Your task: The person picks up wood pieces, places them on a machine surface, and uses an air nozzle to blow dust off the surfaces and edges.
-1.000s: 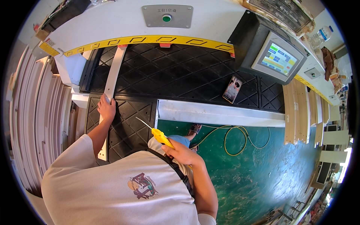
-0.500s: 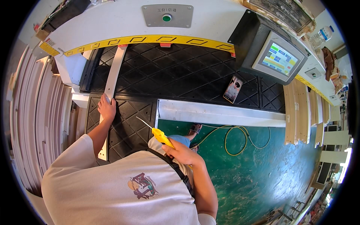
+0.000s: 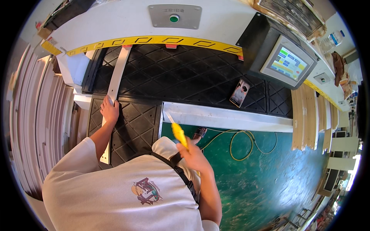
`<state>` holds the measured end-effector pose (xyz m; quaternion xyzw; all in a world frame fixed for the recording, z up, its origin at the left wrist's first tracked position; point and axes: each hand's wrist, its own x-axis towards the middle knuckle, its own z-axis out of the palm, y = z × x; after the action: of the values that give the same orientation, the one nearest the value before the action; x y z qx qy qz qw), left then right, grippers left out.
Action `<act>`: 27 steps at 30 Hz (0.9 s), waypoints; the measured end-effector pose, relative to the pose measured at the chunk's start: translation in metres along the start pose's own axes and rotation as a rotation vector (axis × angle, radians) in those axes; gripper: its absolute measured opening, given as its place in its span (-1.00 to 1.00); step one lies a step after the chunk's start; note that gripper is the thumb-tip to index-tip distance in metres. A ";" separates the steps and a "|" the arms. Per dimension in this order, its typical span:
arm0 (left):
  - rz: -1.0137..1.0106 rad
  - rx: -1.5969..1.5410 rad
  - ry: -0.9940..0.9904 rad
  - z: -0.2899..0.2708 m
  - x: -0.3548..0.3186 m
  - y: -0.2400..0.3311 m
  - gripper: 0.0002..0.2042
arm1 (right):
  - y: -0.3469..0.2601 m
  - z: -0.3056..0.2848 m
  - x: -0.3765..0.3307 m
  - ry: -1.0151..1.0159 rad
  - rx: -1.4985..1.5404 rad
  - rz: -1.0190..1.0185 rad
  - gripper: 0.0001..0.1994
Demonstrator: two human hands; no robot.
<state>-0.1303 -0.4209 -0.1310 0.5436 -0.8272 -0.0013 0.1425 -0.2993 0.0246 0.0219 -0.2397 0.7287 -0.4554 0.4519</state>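
A long, narrow white board (image 3: 118,73) with small holes near its ends lies lengthwise on the black diamond-patterned mats. My left hand (image 3: 110,111) grips it around mid-length, thumb on its right side. In my right hand (image 3: 194,158), held in front of my waist, is a yellow air blow gun (image 3: 179,134). Its thin nozzle points up and away, over the corner by the white beam. The far end of the board meets a red block (image 3: 126,46) under the yellow-striped edge.
A touch-screen panel (image 3: 289,63) juts out at the right, with a phone (image 3: 239,93) on the black mat (image 3: 173,73) below it. A green button (image 3: 174,18) sits ahead. Stacked boards (image 3: 42,115) stand left, more (image 3: 304,119) right. A yellow hose (image 3: 252,146) loops across the green floor.
My right hand has swung the blow gun forward and to the right, its nozzle turning more upright. My left hand and the white board have stayed in place.
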 end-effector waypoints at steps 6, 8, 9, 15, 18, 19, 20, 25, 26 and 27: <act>-0.003 0.018 0.004 0.001 -0.002 -0.005 -0.34 | -0.058 -0.064 -0.073 -0.380 -0.244 0.182 -0.41; -0.008 0.018 -0.003 0.002 -0.001 -0.002 -0.34 | -0.049 -0.080 -0.110 -0.149 -0.286 0.265 -0.42; -0.005 0.012 0.006 0.002 -0.002 -0.003 -0.34 | -0.045 -0.084 -0.126 0.080 -0.322 0.336 -0.44; 0.004 0.015 0.029 0.006 -0.001 -0.004 -0.34 | -0.068 -0.083 -0.167 0.327 -0.302 0.481 -0.40; -0.007 0.020 0.013 0.005 -0.001 -0.003 -0.34 | -0.066 -0.080 -0.175 -0.044 -0.263 0.208 -0.42; -0.009 0.021 0.011 0.005 -0.001 -0.003 -0.34 | -0.054 -0.078 -0.177 0.029 -0.263 0.184 -0.47; -0.005 0.015 0.018 0.005 0.000 -0.003 -0.34 | -0.048 -0.079 -0.177 0.026 -0.265 0.186 -0.47; -0.005 0.018 0.033 0.007 -0.001 -0.002 -0.35 | -0.039 -0.075 -0.165 0.044 -0.112 0.199 -0.49; -0.005 0.025 0.032 0.006 0.000 -0.001 -0.35 | -0.040 -0.073 -0.163 -0.151 -0.091 0.168 -0.48; -0.007 0.035 0.029 0.006 -0.001 -0.002 -0.35 | -0.039 -0.073 -0.159 -0.166 -0.088 0.163 -0.44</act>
<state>-0.1293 -0.4220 -0.1373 0.5487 -0.8231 0.0203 0.1450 -0.2898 0.1601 0.1391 -0.2358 0.7251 -0.3635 0.5352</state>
